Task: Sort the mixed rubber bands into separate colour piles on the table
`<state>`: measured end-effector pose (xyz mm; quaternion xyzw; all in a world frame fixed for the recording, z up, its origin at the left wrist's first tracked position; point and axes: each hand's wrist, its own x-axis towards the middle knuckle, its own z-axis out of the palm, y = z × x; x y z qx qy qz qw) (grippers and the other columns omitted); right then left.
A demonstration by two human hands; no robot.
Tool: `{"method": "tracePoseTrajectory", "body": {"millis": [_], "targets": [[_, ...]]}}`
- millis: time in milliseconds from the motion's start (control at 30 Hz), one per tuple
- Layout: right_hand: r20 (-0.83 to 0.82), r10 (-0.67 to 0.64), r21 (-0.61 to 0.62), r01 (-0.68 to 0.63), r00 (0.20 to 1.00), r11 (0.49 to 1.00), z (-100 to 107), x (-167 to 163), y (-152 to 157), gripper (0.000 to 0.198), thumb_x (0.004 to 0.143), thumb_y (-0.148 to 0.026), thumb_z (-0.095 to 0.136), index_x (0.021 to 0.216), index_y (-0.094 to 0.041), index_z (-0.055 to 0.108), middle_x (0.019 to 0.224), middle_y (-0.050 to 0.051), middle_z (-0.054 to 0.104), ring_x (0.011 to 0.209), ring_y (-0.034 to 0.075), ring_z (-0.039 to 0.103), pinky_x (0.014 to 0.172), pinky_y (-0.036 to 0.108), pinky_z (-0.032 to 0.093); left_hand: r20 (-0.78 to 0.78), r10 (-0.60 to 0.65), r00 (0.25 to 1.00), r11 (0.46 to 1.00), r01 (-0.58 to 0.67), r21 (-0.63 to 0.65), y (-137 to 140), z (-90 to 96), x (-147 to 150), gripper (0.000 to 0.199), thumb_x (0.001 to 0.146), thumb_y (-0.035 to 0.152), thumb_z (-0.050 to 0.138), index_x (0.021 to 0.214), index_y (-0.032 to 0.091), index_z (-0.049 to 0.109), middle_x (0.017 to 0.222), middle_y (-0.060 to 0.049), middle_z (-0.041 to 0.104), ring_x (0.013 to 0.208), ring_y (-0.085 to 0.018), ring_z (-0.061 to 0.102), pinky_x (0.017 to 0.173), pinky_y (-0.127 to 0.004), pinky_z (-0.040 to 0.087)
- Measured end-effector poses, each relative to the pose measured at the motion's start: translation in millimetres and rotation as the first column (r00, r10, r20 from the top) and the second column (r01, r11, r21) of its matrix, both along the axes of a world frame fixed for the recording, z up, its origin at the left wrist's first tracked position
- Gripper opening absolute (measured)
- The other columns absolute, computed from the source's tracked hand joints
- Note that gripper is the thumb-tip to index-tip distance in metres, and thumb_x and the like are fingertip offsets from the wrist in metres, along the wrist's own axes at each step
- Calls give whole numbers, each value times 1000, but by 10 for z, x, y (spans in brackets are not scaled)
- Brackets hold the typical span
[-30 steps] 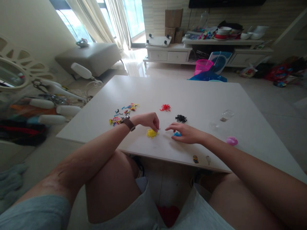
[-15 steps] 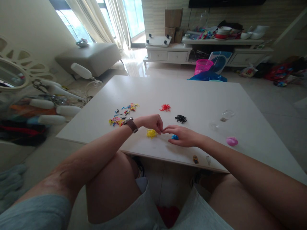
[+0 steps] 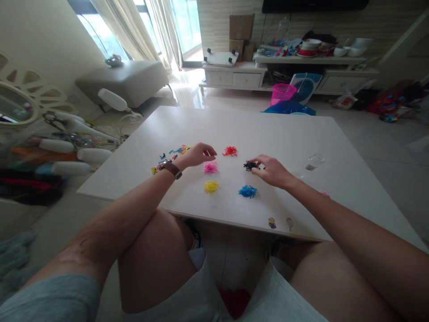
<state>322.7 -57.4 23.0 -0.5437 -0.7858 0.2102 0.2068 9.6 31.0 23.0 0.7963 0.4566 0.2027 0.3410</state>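
My left hand (image 3: 202,154) hangs over the white table (image 3: 284,134), its fingers loosely stretched and no object visible in them. Just below it is a pile of pink small rubber bands (image 3: 211,167); beyond its fingertips lies a red pile (image 3: 230,151). My right hand (image 3: 270,170) is at the black pile (image 3: 250,165), thumb and forefinger apart around its right side. Nearer me sit a yellow pile (image 3: 211,187) and a blue pile (image 3: 248,191). Mixed coloured bands (image 3: 177,150) lie partly hidden behind my left wrist.
A clear container (image 3: 315,161) lies on the right, and a pink object (image 3: 325,194) is mostly hidden by my right forearm. A minion figure (image 3: 271,222) and a small pale piece (image 3: 289,223) lie near the front edge. White chair parts (image 3: 95,154) stand at the left.
My hands, close together near the yellow and blue piles before, have parted. The left moved up and left; the right moved up and right to the black pile. The pink pile now shows.
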Motion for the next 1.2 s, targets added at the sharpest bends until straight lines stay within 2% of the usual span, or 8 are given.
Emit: {"method": "tracePoseTrajectory", "body": {"millis": [100, 233, 367, 567, 733, 1000, 1200], "targets": [[54, -154, -36, 156, 987, 987, -53, 136, 76, 36, 86, -25, 60, 120, -15, 69, 124, 12, 69, 103, 24, 66, 91, 35, 50, 42, 289, 956, 957, -290, 18, 96, -28, -257, 27, 73, 31, 72, 94, 14, 78, 75, -6, 71, 69, -15, 61, 59, -23, 45], [157, -218, -94, 234, 963, 968, -126, 187, 120, 46, 87, -30, 59, 129, -13, 65, 134, 15, 64, 112, 27, 64, 98, 37, 48, 118, 537, 835, 843, -537, -38, 152, -96, -538, 28, 69, 26, 70, 93, 13, 78, 70, -4, 68, 57, -11, 55, 52, -21, 41], [258, -197, -150, 241, 946, 959, -196, 179, 151, 53, 88, -34, 59, 135, -10, 62, 141, 18, 59, 122, 29, 61, 104, 36, 45, 156, 664, 731, 745, -663, -70, 181, -158, -765, 29, 66, 23, 69, 92, 12, 77, 67, -4, 67, 56, -11, 55, 49, -20, 38], [326, -168, -178, 234, 930, 956, -280, 197, 179, 52, 87, -37, 59, 133, -13, 63, 140, 16, 61, 126, 30, 59, 106, 35, 44, 166, 757, 632, 649, -757, -76, 208, -265, -1055, 29, 64, 24, 68, 89, 12, 77, 72, -7, 70, 66, -15, 62, 49, -20, 39], [335, -169, -211, 249, 927, 945, -275, 214, 175, 49, 88, -37, 58, 131, -15, 64, 134, 15, 66, 120, 30, 63, 102, 38, 47, 55, 773, 632, 634, -771, -60, 164, -296, -1121, 29, 62, 24, 70, 86, 12, 78, 70, -7, 71, 62, -15, 58, 51, -23, 40], [249, -230, -63, 253, 941, 965, -219, 187, 160, 38, 85, -33, 59, 119, -17, 66, 129, 13, 66, 112, 28, 64, 97, 38, 49, -79, 778, 623, 618, -782, -77, 170, -303, -1203, 26, 52, 17, 78, 77, 13, 76, 61, -4, 66, 59, -15, 56, 56, -26, 45], [209, -220, -35, 232, 953, 972, -190, 167, 147, 27, 83, -30, 60, 106, -19, 68, 120, 11, 67, 106, 26, 65, 92, 36, 49, -177, 695, 697, 678, -717, -161, 203, -425, -1302, 33, 47, 26, 86, 77, 16, 76, 60, -3, 64, 56, -16, 55, 50, -25, 42]]}}
